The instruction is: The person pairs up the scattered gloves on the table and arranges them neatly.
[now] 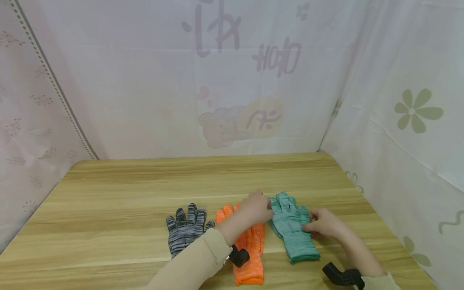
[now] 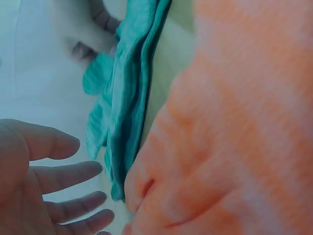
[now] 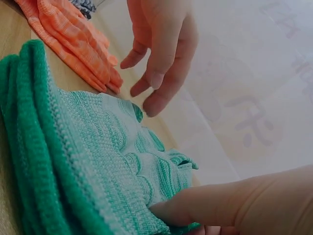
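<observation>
A pair of green knit gloves (image 1: 293, 229), stacked one on the other, lies with the fingers pointing to the far side. My right hand (image 1: 324, 223) pinches the right edge of the pair; in the right wrist view its thumb (image 3: 188, 205) presses on top while the other fingers are mostly hidden below. My left hand (image 1: 256, 207) is at the upper left of the green pair, fingers spread and apart from the fabric in the left wrist view. Under the left forearm lie orange gloves (image 1: 250, 270), partly covered by it.
Grey-and-black striped gloves (image 1: 185, 231) lie left of the orange ones, the left sleeve (image 1: 195, 257) covering their lower part. All rest on a wooden table (image 1: 108, 209). Printed white cloth (image 1: 145, 80) stands behind it and at both sides. Each wrist wears a black camera mount (image 1: 342, 276).
</observation>
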`<state>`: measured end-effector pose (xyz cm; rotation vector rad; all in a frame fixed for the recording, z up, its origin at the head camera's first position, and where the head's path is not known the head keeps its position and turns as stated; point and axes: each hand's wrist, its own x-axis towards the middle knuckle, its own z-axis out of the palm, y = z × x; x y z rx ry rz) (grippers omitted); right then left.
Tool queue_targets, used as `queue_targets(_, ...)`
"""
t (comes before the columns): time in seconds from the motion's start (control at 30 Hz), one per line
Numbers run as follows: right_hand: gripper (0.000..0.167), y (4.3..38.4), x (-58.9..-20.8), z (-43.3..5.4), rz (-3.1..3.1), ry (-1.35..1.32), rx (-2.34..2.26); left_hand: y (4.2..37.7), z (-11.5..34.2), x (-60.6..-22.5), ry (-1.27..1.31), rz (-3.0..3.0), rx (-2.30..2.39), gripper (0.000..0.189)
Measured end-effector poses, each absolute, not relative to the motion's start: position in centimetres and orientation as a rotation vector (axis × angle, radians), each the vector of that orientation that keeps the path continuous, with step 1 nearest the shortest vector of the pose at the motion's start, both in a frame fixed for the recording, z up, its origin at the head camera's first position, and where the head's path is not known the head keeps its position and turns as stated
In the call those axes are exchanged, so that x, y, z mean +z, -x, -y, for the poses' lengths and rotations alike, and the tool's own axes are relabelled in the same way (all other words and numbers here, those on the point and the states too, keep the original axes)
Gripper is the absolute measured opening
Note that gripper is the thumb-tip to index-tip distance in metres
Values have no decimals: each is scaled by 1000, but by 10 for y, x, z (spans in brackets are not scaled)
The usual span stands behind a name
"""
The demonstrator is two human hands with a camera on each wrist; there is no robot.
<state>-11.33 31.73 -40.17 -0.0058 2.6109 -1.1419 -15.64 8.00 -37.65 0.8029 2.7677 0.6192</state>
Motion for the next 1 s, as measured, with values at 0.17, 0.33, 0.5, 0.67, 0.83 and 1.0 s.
queue_targets(0.17,28,114,-398,-315,-2660,14,-1123,141,-80,-378,-1030,-2857,328,17)
queue_targets(0.33,51,116,-393,-313,-2750,8,-1062,127,-79,-383,-1241,-2808,189,13)
queue_targets(0.5,49,117,-387,-308,-2841,27,-1005,118,-79,-381,-1329,-2744,106,19)
queue_targets(0.67,40,121,-384,-302,-2922,114,-985,112,-79,-375,-1386,-2694,71,17)
queue_targets(0.83,33,127,-387,-297,-2904,148,-1023,111,-81,-373,-1373,-2640,57,15)
queue_targets(1.0,30,131,-393,-295,-2886,116,-1054,111,-84,-376,-1346,-2629,-12,18)
